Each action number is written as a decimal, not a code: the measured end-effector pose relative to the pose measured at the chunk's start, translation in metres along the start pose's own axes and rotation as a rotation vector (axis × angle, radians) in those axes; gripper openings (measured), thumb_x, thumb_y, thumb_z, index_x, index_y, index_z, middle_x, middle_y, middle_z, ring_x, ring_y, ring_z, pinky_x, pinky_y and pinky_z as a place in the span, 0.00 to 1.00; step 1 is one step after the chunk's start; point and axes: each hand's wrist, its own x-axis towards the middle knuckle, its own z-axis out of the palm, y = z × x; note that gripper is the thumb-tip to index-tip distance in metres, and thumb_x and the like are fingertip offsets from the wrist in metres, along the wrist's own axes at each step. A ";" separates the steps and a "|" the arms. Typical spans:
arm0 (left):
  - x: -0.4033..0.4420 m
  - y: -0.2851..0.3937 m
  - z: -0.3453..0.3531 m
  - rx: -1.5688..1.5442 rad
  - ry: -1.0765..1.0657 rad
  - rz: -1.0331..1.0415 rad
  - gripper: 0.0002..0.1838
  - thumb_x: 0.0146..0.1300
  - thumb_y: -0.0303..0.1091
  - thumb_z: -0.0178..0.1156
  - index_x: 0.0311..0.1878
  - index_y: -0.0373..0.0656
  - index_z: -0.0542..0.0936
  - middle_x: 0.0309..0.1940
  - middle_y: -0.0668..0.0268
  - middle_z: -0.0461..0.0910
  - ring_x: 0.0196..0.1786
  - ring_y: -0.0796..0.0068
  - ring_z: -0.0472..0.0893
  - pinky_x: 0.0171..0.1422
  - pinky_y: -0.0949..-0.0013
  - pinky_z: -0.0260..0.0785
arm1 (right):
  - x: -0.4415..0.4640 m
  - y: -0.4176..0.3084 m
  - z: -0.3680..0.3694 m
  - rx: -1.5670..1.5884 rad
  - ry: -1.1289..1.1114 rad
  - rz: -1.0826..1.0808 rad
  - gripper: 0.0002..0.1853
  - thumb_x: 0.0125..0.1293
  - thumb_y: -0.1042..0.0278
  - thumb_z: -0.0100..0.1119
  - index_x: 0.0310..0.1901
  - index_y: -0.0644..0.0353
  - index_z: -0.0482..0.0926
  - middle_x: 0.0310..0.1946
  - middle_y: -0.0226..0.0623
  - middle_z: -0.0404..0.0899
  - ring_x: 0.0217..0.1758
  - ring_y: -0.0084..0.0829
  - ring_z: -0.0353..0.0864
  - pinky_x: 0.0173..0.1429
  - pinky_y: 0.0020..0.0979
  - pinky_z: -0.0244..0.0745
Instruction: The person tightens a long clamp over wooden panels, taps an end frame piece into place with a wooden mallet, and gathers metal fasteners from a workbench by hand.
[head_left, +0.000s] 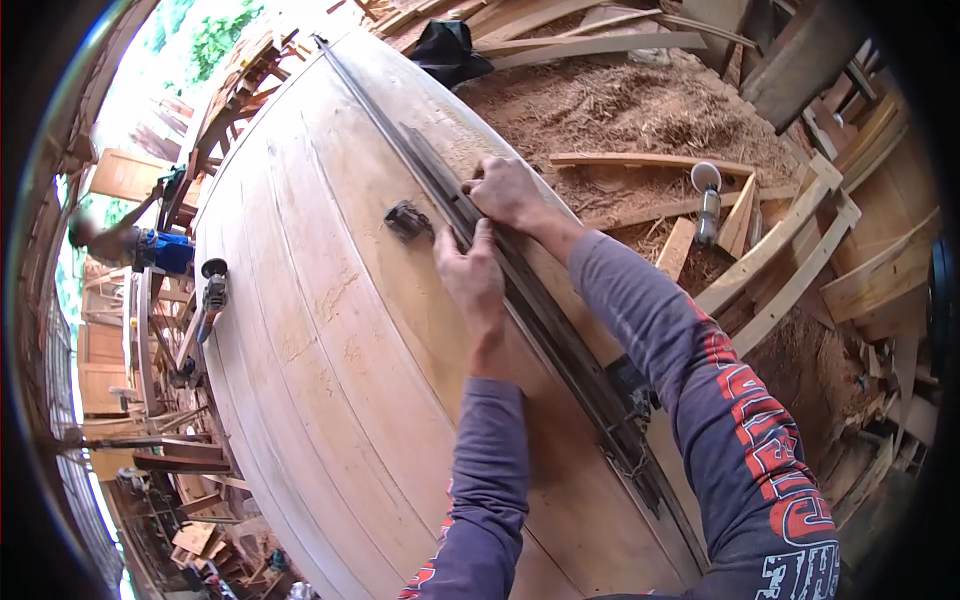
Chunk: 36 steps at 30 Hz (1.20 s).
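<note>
A long dark bar [550, 320] lies lengthwise over a broad, curved surface of pale wooden planks [330, 300]. My left hand [470, 280] is against the bar's left edge, its thumb and fingers closing on it. Just beyond, my right hand [508, 195] is curled over the bar's other side with the fingertips pinched together; whatever is between them is hidden. A small dark metal block [406, 221], perhaps a clamp part, sits on the planks left of my left hand. A thin chain [630, 455] hangs by the bar's near end.
An angle grinder [213, 290] rests at the planks' left edge. Another tool with a white disc [706, 190] stands on the shavings-covered floor at right, among curved timber pieces [790, 250]. A black bag [450, 52] lies at the far edge. A person [130, 245] is at far left.
</note>
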 end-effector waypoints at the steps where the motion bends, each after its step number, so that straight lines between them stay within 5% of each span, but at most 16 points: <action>1: 0.005 0.001 -0.002 -0.180 -0.096 -0.096 0.16 0.68 0.36 0.66 0.51 0.33 0.83 0.42 0.65 0.84 0.40 0.78 0.79 0.47 0.73 0.70 | 0.002 0.003 0.001 0.011 0.001 0.016 0.17 0.61 0.54 0.67 0.41 0.61 0.85 0.38 0.55 0.86 0.46 0.50 0.87 0.54 0.42 0.81; 2: 0.005 0.007 -0.003 -0.274 -0.157 -0.128 0.12 0.69 0.31 0.63 0.50 0.35 0.84 0.37 0.72 0.83 0.37 0.84 0.76 0.44 0.78 0.68 | 0.002 0.003 0.002 0.053 -0.005 0.005 0.17 0.61 0.55 0.66 0.41 0.62 0.85 0.38 0.56 0.86 0.46 0.50 0.87 0.54 0.43 0.81; 12: -0.010 0.014 0.000 -0.197 -0.081 -0.043 0.14 0.71 0.32 0.60 0.52 0.33 0.84 0.38 0.72 0.82 0.39 0.84 0.76 0.44 0.79 0.68 | -0.012 0.011 -0.006 0.246 -0.044 -0.166 0.15 0.70 0.63 0.49 0.46 0.58 0.84 0.45 0.53 0.85 0.49 0.52 0.85 0.56 0.48 0.79; 16: -0.004 0.006 0.000 -0.182 -0.074 0.003 0.14 0.70 0.33 0.61 0.53 0.33 0.83 0.37 0.72 0.82 0.37 0.85 0.76 0.41 0.79 0.68 | -0.020 0.005 -0.008 -0.066 0.049 -0.231 0.16 0.66 0.67 0.50 0.50 0.57 0.85 0.50 0.53 0.82 0.58 0.49 0.80 0.62 0.46 0.76; 19: 0.000 -0.007 0.003 -0.178 -0.034 0.022 0.13 0.70 0.32 0.61 0.51 0.33 0.83 0.36 0.72 0.82 0.35 0.86 0.75 0.39 0.78 0.68 | -0.014 0.018 -0.007 -0.063 0.124 -0.354 0.14 0.67 0.67 0.56 0.50 0.58 0.86 0.48 0.52 0.80 0.54 0.50 0.80 0.57 0.40 0.78; 21: -0.004 0.005 0.000 -0.153 -0.044 0.008 0.13 0.69 0.33 0.61 0.50 0.33 0.83 0.35 0.72 0.82 0.34 0.86 0.75 0.38 0.78 0.68 | -0.007 0.020 -0.008 0.240 0.099 -0.272 0.14 0.66 0.64 0.61 0.47 0.62 0.87 0.47 0.53 0.84 0.51 0.50 0.84 0.58 0.41 0.77; 27: -0.004 -0.007 0.003 -0.200 -0.021 -0.013 0.14 0.69 0.33 0.62 0.51 0.33 0.83 0.36 0.71 0.82 0.36 0.84 0.76 0.41 0.76 0.70 | -0.014 0.007 -0.011 0.184 0.018 -0.191 0.14 0.67 0.62 0.60 0.48 0.58 0.87 0.47 0.55 0.83 0.50 0.52 0.84 0.56 0.45 0.77; 29: 0.000 -0.012 0.006 -0.119 0.038 0.096 0.15 0.69 0.33 0.62 0.53 0.33 0.83 0.36 0.71 0.82 0.35 0.85 0.76 0.39 0.76 0.70 | -0.028 0.004 -0.002 0.157 0.175 -0.180 0.15 0.68 0.62 0.59 0.50 0.58 0.86 0.45 0.53 0.85 0.50 0.52 0.84 0.55 0.46 0.78; 36: -0.008 0.007 0.000 -0.066 0.032 0.032 0.15 0.68 0.34 0.63 0.51 0.33 0.84 0.32 0.73 0.82 0.33 0.86 0.74 0.37 0.78 0.67 | 0.003 0.016 -0.006 0.363 -0.021 -0.015 0.15 0.65 0.68 0.58 0.50 0.59 0.87 0.48 0.49 0.86 0.50 0.39 0.88 0.59 0.33 0.80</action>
